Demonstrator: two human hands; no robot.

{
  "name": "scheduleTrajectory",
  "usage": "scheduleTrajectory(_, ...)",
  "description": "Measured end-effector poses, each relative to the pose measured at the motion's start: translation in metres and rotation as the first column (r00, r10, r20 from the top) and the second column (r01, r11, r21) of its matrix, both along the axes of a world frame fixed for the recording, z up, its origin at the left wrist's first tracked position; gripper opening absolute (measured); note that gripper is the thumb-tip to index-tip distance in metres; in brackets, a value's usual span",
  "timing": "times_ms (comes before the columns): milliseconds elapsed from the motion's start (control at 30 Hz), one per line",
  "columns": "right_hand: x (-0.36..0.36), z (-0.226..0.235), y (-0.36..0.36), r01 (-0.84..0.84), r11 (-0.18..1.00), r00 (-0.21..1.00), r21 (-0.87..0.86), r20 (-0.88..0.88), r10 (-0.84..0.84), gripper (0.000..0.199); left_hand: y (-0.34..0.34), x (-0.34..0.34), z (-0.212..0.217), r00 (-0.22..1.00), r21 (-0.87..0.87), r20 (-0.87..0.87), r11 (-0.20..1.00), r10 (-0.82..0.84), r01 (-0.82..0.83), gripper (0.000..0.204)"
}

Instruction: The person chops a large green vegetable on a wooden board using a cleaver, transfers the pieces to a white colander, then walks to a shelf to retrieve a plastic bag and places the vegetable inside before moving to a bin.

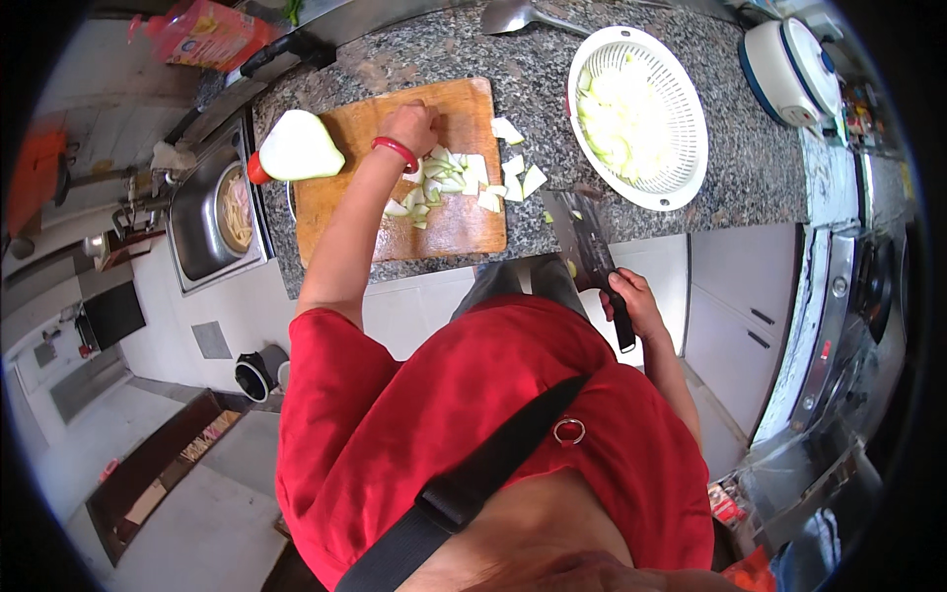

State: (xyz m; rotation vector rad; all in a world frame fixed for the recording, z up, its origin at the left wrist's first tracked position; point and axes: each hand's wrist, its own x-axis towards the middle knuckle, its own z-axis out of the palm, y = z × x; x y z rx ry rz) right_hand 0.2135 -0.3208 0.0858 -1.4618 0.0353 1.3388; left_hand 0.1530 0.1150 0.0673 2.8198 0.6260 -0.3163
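The person's left hand (pixel 409 126) is resting at the upper part of a wooden cutting board (pixel 345 222) on the speckled stone bench (pixel 390 59), fingers curling downward, and I can't tell from where I'm standing whether that grip is pinching anything or just pressing on the wood. A red bracelet (pixel 397 154) is circling the wrist. The right hand (pixel 636 299) is keeping a firm, closed grip on the black handle of a cleaver (pixel 582 234), whose wide blade is slanting up over the front edge of the bench, to the right of the board. Pale green-white cut pieces (pixel 449 178) are lying in a loose heap on the board just below the left hand, and a few more are sitting on the stone by its right edge. A large peeled gourd (pixel 304 146) is lying across the board's left edge. Farther right, a white oval colander (pixel 692 118) is holding a mound of thin pale slices (pixel 621 118). Beyond it, a white cooker (pixel 779 74) with a blue base is standing near the bench's end, and a metal spatula (pixel 510 16) is lying at the back. At the far left, a pinkish-red bottle (pixel 219 37) is wearing a printed label, its lettering tilting away from me.
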Motion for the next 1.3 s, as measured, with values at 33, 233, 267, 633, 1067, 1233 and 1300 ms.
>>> scheduleTrajectory(33, -0.008, -0.009, -0.003, 0.057, 0.998, 0.998, 0.006, -0.025, -0.057, 0.024, -0.005, -0.001, 0.012, 1.0, -0.034, 0.019, 0.999, -0.021, 0.022, 0.031)
scheduleTrajectory(233, -0.042, -0.049, 0.005, 0.281, 0.957, 0.957, 0.068, -0.097, -0.274, 0.026, -0.062, 0.028, 0.021, 0.937, 0.002, -0.017, 0.937, -0.349, 0.349, 0.074)
scheduleTrajectory(267, -0.045, -0.052, 0.011, 0.292, 0.954, 0.954, 0.072, -0.093, -0.285, 0.024, -0.068, 0.032, 0.028, 0.919, 0.035, -0.09, 0.921, -0.383, 0.387, 0.079)
scheduleTrajectory(633, -0.06, -0.059, 0.087, 0.227, 0.973, 0.973, 0.045, 0.021, -0.228, 0.028, -0.083, 0.034, 0.026, 0.895, 0.031, -0.16, 0.905, -0.416, 0.425, 0.075)
scheduleTrajectory(1067, -0.036, -0.047, 0.108, 0.137, 0.99, 0.987, 0.047, -0.087, -0.132, 0.024, -0.087, 0.037, 0.006, 0.915, -0.041, -0.106, 0.921, -0.389, 0.386, 0.062)
scheduleTrajectory(1233, -0.028, -0.038, 0.105, 0.15, 0.985, 0.984, 0.085, -0.113, -0.14, 0.023, -0.083, 0.03, -0.001, 0.941, -0.108, 0.092, 0.936, -0.325, 0.334, 0.052)
scheduleTrajectory(1300, -0.033, -0.03, 0.108, 0.106, 0.991, 0.994, 0.079, -0.032, -0.104, 0.024, -0.076, 0.023, -0.001, 0.934, -0.176, 0.217, 0.93, -0.283, 0.323, 0.048)
